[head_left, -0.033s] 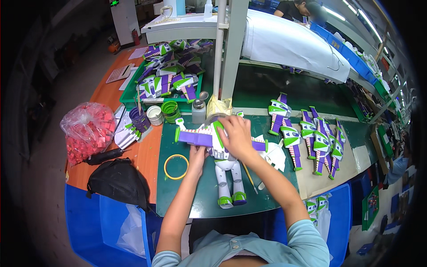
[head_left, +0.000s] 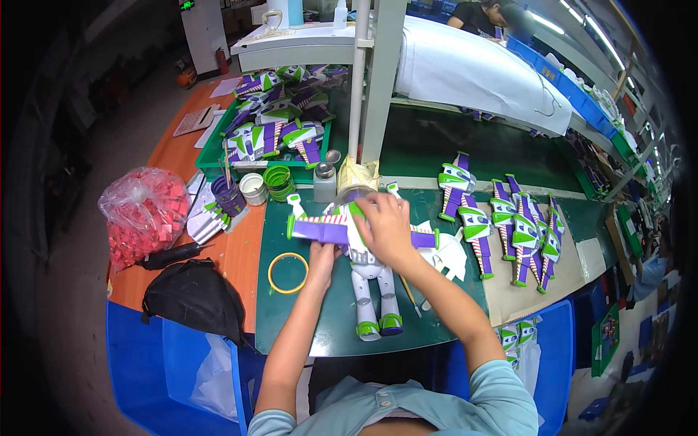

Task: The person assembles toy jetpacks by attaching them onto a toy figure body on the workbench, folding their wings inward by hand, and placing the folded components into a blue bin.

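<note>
A white toy figure (head_left: 367, 280) with purple wings and green feet lies on its back on the green mat (head_left: 320, 327), legs pointing toward me. My right hand (head_left: 385, 227) is closed over its chest and head, covering them. My left hand (head_left: 321, 259) grips the figure's side just below its left purple wing (head_left: 316, 230). The right wing (head_left: 425, 238) sticks out past my right wrist. A thin stick (head_left: 409, 294) lies beside the legs.
A yellow ring (head_left: 289, 272) lies left of the figure. Several finished wing packs (head_left: 512, 229) line the right side. A green tray (head_left: 214, 156) of wings, small cups (head_left: 252, 189), a red bag (head_left: 142, 214), a black pouch (head_left: 193, 294) and a grey post (head_left: 367, 87) surround the mat. Another person (head_left: 483, 11) works far behind.
</note>
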Tool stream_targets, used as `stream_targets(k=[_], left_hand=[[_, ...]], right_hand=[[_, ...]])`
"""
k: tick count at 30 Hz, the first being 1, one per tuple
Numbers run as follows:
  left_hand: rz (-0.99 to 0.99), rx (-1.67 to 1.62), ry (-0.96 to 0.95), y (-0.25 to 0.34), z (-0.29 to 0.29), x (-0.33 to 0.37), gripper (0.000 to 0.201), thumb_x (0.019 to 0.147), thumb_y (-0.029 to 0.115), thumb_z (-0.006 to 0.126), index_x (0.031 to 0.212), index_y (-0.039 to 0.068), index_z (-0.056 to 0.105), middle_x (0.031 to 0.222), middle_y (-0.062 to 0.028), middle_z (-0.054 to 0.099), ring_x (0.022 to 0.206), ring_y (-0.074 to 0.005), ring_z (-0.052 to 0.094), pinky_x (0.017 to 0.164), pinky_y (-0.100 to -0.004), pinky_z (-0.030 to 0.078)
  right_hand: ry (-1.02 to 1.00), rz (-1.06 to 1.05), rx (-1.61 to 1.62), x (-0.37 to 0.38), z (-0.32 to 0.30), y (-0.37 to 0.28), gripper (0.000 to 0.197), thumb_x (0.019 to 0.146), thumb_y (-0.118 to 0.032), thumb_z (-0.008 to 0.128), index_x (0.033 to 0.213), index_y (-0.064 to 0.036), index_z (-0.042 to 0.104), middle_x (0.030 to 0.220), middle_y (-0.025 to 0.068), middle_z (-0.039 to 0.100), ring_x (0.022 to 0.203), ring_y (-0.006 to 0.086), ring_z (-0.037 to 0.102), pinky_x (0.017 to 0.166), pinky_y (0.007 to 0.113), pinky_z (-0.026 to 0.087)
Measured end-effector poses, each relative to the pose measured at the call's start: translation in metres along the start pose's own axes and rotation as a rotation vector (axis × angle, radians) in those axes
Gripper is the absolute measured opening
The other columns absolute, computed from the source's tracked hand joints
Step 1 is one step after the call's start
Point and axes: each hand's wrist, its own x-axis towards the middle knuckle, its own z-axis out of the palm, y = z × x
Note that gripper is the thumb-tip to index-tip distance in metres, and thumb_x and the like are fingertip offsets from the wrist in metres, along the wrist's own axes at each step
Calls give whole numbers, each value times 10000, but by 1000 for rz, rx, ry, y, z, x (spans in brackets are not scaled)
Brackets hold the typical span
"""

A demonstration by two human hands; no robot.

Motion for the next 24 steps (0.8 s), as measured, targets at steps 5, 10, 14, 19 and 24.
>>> stream_targets(k=[5,10,14,19,24], left_hand=[[-4,-71,-75,-7,-11,7,374,891,240,533,1203,58,437,1130,-66,521,998,-154,544,791,-291,481],[-24,-17,-110,4,-5,0,398,899,333,516,1211,93,452,1115,-50,551,985,-155,565,831,-325,481],[-31,43,-63,5,-3,1,369,905,327,502,1222,144,456,1072,-1,552,922,-95,547,781,-280,450],[-43,15,-92,4,-7,4,444,903,212,512,1297,58,376,1196,-77,502,1019,-153,547,827,-297,475],[6,136,-44,-1,-8,9,431,900,181,519,1288,47,389,1194,-94,506,1020,-166,551,811,-292,485]], right_hand=[[-270,-150,107,-17,-33,-9,919,585,-393,771,1345,-99,347,1251,232,369,1179,384,361,992,557,231],[-442,-211,56,-13,-45,5,991,542,-354,790,1372,-125,301,1277,255,339,1214,402,321,1004,570,231],[-323,-238,148,-3,-40,9,988,534,-320,788,1376,-149,300,1301,252,322,1224,406,314,1001,568,239],[-470,-194,139,-9,-38,8,839,664,-369,713,1379,-182,315,1399,248,228,1321,409,174,1021,604,156],[-250,-61,158,-1,-1,6,546,831,-349,534,1322,-143,415,1385,190,304,1308,370,227,1050,533,162]])
